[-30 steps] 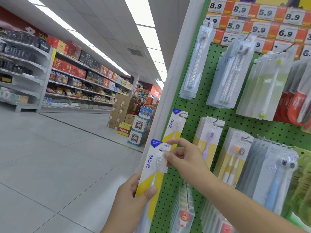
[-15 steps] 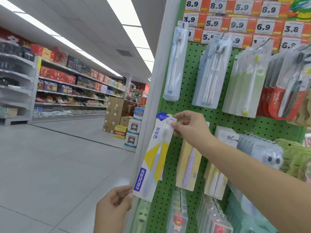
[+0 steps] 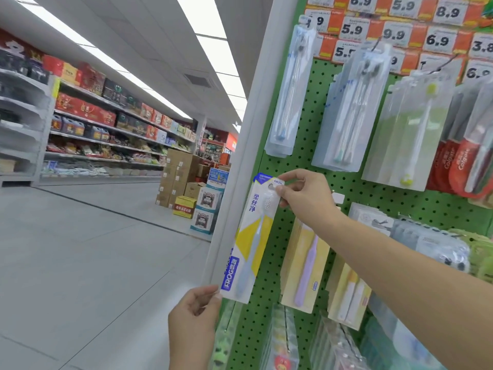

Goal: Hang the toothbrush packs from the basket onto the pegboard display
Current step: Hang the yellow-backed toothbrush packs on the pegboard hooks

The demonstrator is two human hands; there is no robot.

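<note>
At the left edge of the green pegboard (image 3: 298, 236), beside its white upright post (image 3: 248, 134), you held the yellow-and-white toothbrush pack (image 3: 253, 241) nearly vertical, its long axis running top to bottom with a slight lean, so that the lower end sat further left than the top. Your right hand (image 3: 304, 196) was at the pack's top right corner, its thumb and first fingers (image 3: 286, 182) pinching the card right beside the small hang hole. Your left hand (image 3: 194, 316) was below, fingers curled, with the thumb and forefinger nipping the bottom left corner of the pack. The pack lay flat in front of the board, just left of the hanging purple toothbrush pack (image 3: 306, 265). Whether the hole had already found a peg could not be told, since the card and your fingers covered that spot and no hook showed there. By my reading, everything depended on that hole: it sat at the upper end, next to your right hand, so the right hand was the one to steer it onto a peg while the left merely steadied the tail. The basket was out of view.
</note>
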